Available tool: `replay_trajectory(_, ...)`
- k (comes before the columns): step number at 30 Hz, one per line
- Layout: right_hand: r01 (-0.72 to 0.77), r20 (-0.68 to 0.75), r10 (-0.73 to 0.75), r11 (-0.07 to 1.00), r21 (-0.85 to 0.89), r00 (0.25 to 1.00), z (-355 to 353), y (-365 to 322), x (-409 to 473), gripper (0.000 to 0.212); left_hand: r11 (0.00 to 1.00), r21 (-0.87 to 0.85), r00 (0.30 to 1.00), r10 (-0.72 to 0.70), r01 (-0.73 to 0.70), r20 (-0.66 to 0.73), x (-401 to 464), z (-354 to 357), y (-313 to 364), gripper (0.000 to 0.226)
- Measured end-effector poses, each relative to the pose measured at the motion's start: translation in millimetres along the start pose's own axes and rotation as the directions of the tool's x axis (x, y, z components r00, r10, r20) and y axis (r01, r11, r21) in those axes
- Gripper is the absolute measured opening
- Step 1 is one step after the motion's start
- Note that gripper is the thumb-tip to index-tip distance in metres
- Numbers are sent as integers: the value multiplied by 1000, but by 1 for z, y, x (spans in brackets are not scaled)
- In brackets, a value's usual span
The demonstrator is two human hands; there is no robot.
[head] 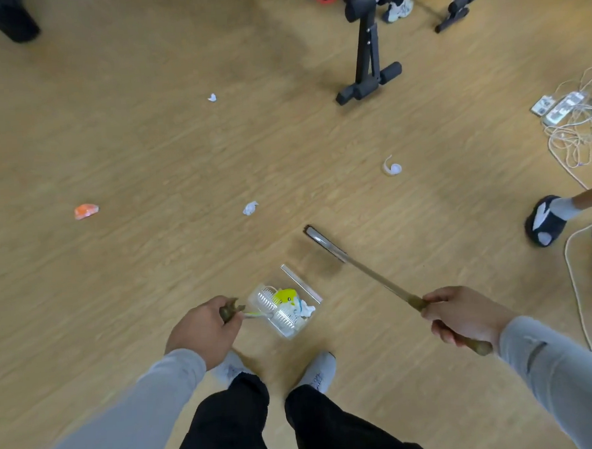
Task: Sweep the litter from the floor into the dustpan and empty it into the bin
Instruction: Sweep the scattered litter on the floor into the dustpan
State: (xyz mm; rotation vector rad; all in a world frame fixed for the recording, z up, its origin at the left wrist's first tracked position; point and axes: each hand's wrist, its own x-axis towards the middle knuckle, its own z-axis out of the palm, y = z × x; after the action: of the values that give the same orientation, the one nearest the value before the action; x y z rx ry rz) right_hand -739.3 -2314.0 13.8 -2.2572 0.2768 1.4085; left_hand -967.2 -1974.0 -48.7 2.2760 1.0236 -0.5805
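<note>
While left hand (204,327) grips dustpan (285,309) | right hand (464,315) grips broom (355,267) | no writing legible

On the floor lay three white paper scraps (250,208), one orange wrapper (86,211), one dustpan (285,309), one broom (362,267) and two power strips (557,107).

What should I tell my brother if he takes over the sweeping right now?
Left hand has its grip on the dustpan handle; right hand grips the broom.
The dustpan sits on the floor by the feet, already holding a yellow piece and some white scraps.
Still loose: an orange wrapper, a white wad, a curled white strip and a far white scrap.
No bin is in view; emptying is left.
</note>
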Motion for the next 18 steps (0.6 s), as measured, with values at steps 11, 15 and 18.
replay_trajectory(11,110,-47,-105,987,115,993,87,-160,38,24,950,-274,972,-193,152,-132,80,-67,-34,20)
replay_trajectory(15,107,-57,-102,991,84,993,116,-229,59,36,931,-314,964,-236,186,-127,124,-86,-47,19)
replay_trajectory(18,83,-53,-82,996,25,995,130,-280,86,43,921,-320,959,-267,224,-97,151,-96,-58,20)
